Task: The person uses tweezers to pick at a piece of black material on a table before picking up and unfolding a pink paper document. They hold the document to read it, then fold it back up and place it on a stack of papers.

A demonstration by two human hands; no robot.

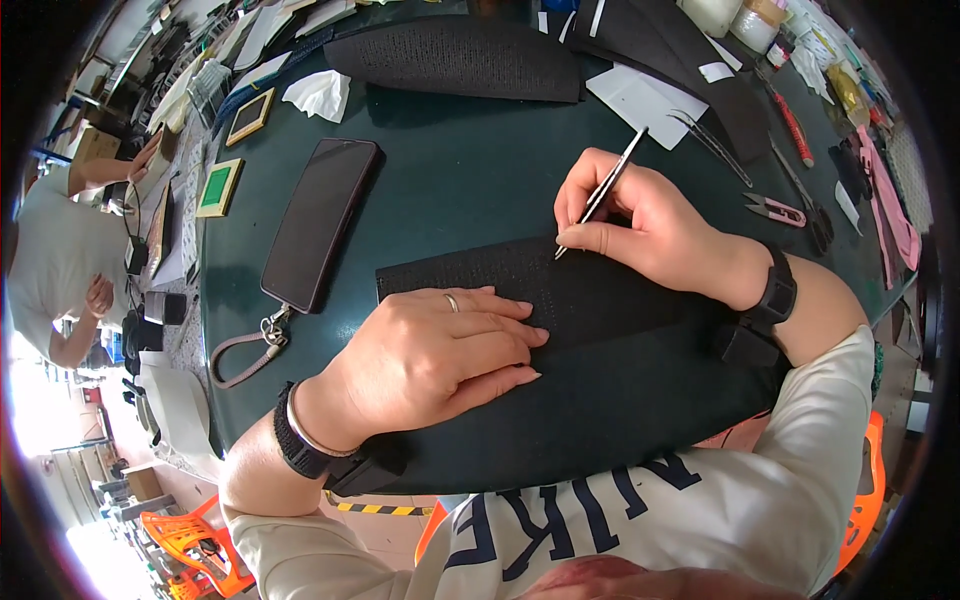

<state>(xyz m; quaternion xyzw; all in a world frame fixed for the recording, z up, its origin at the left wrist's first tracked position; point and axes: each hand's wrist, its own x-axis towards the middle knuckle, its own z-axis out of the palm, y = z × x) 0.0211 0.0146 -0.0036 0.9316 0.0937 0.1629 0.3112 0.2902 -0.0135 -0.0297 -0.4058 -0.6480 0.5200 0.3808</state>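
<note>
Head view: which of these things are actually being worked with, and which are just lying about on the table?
In use:
- black fabric piece, pressed flat by the left hand
- tweezers, held in the right hand, tip on the fabric

Lying about:
- phone with wrist strap
- second tweezers
- small snips
- other black fabric piece
- crumpled tissue

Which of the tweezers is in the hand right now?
The black tweezers in the right hand, tip on the black fabric. The silver pair lies untouched beyond it.

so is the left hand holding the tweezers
No, the left hand lies flat on the black mesh piece; the right hand grips the tweezers.
</note>
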